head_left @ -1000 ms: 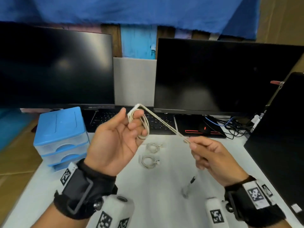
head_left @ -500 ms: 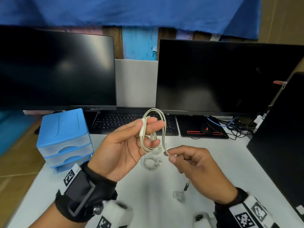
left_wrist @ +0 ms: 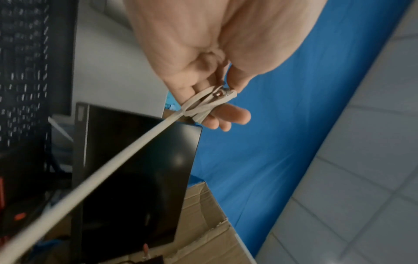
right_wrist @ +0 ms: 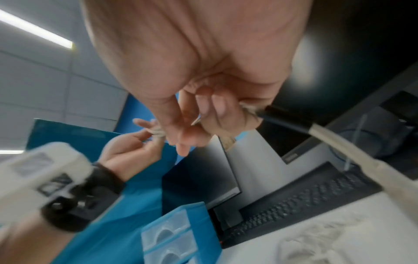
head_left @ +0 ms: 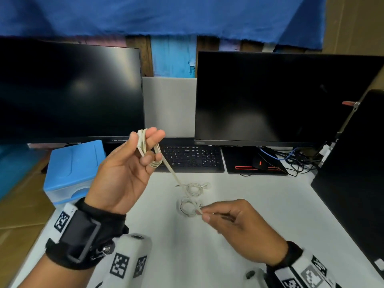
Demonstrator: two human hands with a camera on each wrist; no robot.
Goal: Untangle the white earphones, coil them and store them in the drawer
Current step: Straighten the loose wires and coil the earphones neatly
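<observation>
The white earphones [head_left: 150,151] are one flat cable, part-wound into a few loops round the two raised fingers of the left hand [head_left: 122,173], which is held up over the desk's left half, palm toward the camera, thumb pinning the loops against the fingers. From the coil a single taut strand runs down and rightward to the right hand [head_left: 234,227], low over the middle of the desk [head_left: 259,204], whose thumb and forefinger pinch the cable; in the right wrist view the dark plug end [right_wrist: 287,121] sticks out past the curled fingers.

Counted: two other small coiled earphone sets [head_left: 195,189] lie on the desk's middle, one just behind the other, the nearer one just beside the right fingertips. One blue drawer unit [head_left: 74,171] stands at the left edge, its drawers shut; the right wrist view shows three translucent fronts, the lowest cut by the picture's edge. Two dark monitors [head_left: 68,92] stand along the far edge, a third dark screen [head_left: 353,183] at the right edge. One black keyboard [head_left: 189,159] and one mouse [head_left: 259,163] on a black pad sit below the right monitor.

Against half a second ago, the left hand has risen and the loops sit tighter on the fingers; the right hand has dropped toward the desk, drawing the strand out long and straight where it had hung as a short slack loop
</observation>
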